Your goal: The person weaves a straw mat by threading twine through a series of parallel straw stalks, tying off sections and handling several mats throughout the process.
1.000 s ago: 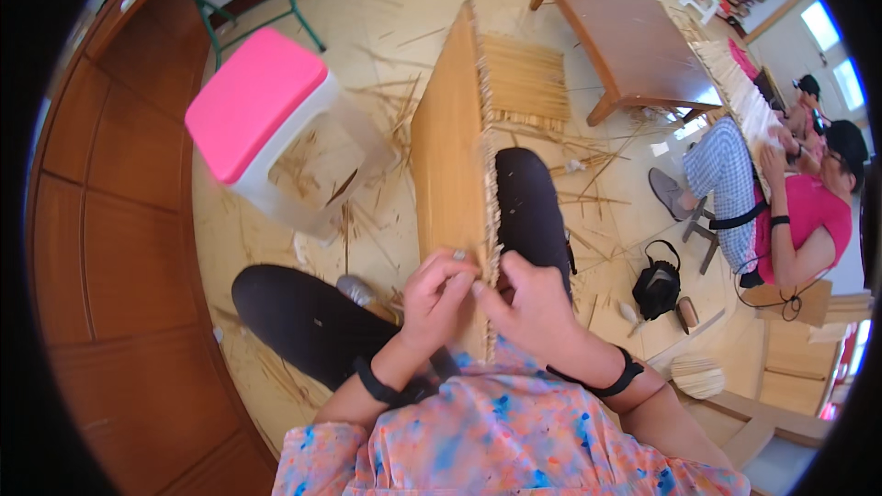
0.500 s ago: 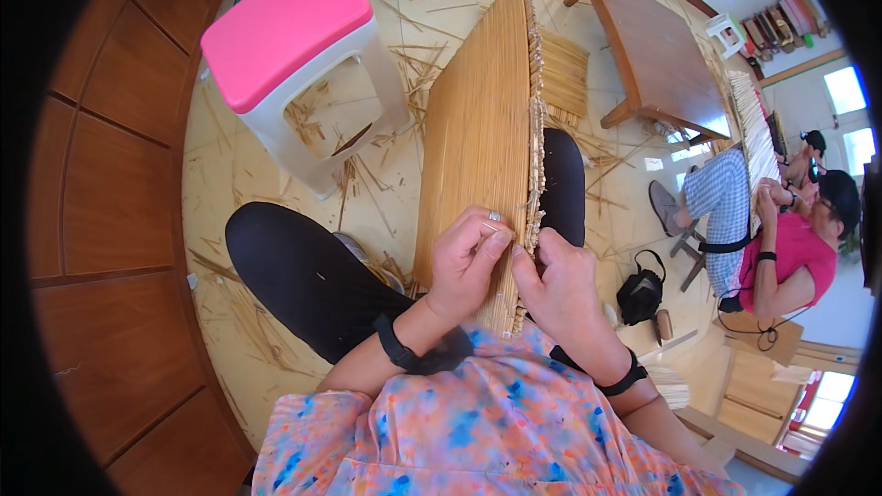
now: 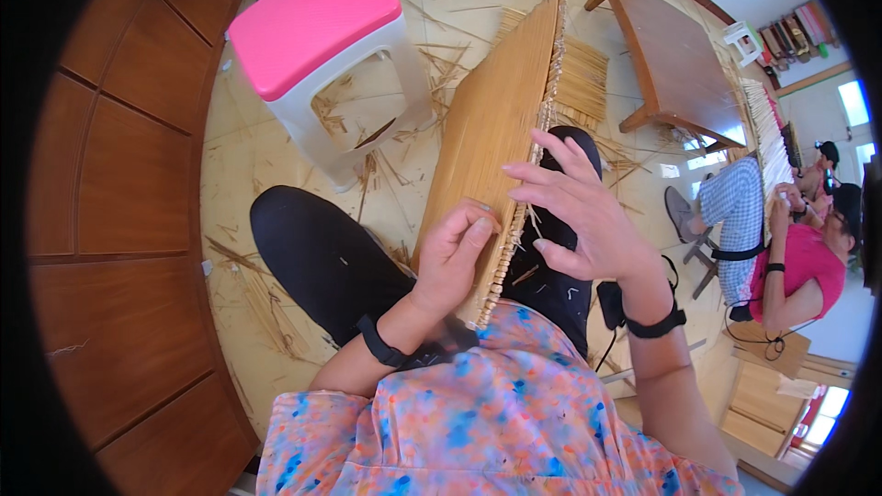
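A tan mat of thin straw-like stalks (image 3: 496, 96) stands tilted across my lap, its long edge bound in a knobbly braid (image 3: 498, 280). My left hand (image 3: 450, 255) is closed on the mat near its close end, thumb and fingers pinching at the bound edge. To the right of that edge my right hand (image 3: 593, 220) is raised with its fingers spread, holding nothing that I can see. A few loose stalk ends stick out of the edge close to my right thumb.
A white stool with a pink seat (image 3: 317, 23) stands at the left, by brown wooden panels (image 3: 138, 174). Stalk scraps litter the floor. Another stalk bundle (image 3: 581, 78) lies behind the mat. At the right are a low wooden table (image 3: 666, 46) and a seated person (image 3: 799, 276) handling similar material.
My right hand has come off the bound edge, lifted and spread its fingers. My left hand keeps its hold. The mat is now turned slightly, its face showing flatter, and the view has shifted.
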A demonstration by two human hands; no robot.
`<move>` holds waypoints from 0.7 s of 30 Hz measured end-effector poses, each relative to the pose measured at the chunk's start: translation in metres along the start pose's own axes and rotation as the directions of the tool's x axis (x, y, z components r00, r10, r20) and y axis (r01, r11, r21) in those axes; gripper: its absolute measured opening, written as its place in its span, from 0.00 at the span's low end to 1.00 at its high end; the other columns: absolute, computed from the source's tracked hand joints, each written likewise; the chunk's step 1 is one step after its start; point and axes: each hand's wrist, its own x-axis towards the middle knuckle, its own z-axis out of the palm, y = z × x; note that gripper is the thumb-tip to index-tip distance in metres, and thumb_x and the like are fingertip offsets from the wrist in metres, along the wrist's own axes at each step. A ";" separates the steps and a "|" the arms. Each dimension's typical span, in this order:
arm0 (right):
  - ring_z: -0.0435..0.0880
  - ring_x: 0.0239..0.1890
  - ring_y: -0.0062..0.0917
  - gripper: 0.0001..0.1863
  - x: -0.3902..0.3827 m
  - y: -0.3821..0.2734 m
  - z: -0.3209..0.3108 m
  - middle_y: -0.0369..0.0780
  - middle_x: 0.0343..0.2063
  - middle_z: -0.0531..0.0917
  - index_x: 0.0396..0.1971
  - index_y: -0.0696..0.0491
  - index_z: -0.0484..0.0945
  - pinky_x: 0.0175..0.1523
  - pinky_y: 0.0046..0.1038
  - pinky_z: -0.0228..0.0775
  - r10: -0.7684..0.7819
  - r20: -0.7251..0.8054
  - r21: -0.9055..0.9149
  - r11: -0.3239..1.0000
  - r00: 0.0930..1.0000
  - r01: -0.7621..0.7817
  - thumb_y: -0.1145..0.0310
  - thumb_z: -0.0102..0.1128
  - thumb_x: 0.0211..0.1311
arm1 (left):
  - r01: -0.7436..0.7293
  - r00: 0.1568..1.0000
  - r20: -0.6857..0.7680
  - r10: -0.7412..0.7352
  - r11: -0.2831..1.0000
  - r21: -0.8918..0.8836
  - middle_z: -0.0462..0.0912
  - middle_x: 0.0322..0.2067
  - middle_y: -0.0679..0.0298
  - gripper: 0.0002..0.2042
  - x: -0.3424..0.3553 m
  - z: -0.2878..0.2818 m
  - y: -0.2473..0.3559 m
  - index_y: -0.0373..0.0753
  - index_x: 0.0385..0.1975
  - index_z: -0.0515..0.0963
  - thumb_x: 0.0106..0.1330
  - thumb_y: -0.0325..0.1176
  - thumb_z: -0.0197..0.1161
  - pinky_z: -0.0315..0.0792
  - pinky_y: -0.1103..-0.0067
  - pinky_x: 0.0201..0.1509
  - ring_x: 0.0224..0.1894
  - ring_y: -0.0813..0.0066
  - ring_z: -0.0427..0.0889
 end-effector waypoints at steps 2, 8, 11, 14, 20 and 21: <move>0.62 0.70 0.40 0.27 0.013 0.004 0.005 0.36 0.58 0.77 0.52 0.52 0.76 0.71 0.65 0.45 -0.104 0.092 -0.002 0.995 0.990 0.104 0.68 0.67 0.46 | 0.017 0.999 -0.029 -0.017 0.999 -0.031 0.75 0.35 0.65 0.09 -0.002 -0.010 0.001 0.34 0.33 0.75 0.75 0.32 0.53 0.65 0.81 0.49 0.40 0.77 0.72; 0.71 0.63 0.34 0.25 0.043 0.015 0.028 0.36 0.48 0.80 0.48 0.48 0.79 0.74 0.59 0.38 -0.204 0.169 0.027 0.979 0.964 0.202 0.62 0.73 0.46 | 0.055 0.993 -0.098 -0.067 0.990 -0.128 0.74 0.36 0.64 0.10 -0.006 -0.029 0.011 0.34 0.34 0.75 0.75 0.34 0.54 0.66 0.81 0.47 0.38 0.79 0.71; 0.73 0.58 0.32 0.22 0.051 0.018 0.035 0.34 0.43 0.79 0.44 0.47 0.81 0.75 0.58 0.41 -0.247 0.115 0.082 0.968 0.962 0.238 0.61 0.74 0.47 | 0.085 0.980 -0.161 -0.118 0.977 -0.196 0.74 0.35 0.65 0.09 -0.007 -0.029 0.013 0.35 0.35 0.75 0.76 0.33 0.53 0.67 0.81 0.48 0.38 0.79 0.72; 0.73 0.57 0.31 0.20 0.051 0.021 0.040 0.33 0.42 0.78 0.43 0.47 0.81 0.74 0.59 0.41 -0.301 0.061 0.093 0.951 0.952 0.294 0.60 0.74 0.48 | 0.077 0.977 -0.186 -0.105 0.985 -0.152 0.78 0.35 0.66 0.09 -0.009 -0.028 0.019 0.34 0.35 0.75 0.76 0.32 0.52 0.70 0.82 0.47 0.37 0.82 0.75; 0.73 0.55 0.29 0.16 0.058 0.009 0.035 0.31 0.40 0.78 0.38 0.47 0.81 0.72 0.66 0.38 -0.231 0.275 -0.052 0.966 0.933 0.254 0.57 0.72 0.51 | 0.114 0.965 -0.226 -0.133 0.989 -0.097 0.77 0.32 0.68 0.11 -0.009 -0.026 0.022 0.36 0.31 0.74 0.77 0.33 0.52 0.68 0.84 0.42 0.34 0.83 0.72; 0.73 0.55 0.29 0.16 0.060 0.007 0.032 0.31 0.39 0.78 0.38 0.47 0.80 0.72 0.66 0.38 -0.196 0.335 -0.061 0.972 0.922 0.229 0.57 0.71 0.51 | 0.122 0.967 -0.216 -0.137 0.989 -0.082 0.77 0.32 0.68 0.11 -0.008 -0.026 0.023 0.36 0.31 0.74 0.77 0.33 0.52 0.68 0.84 0.42 0.34 0.83 0.72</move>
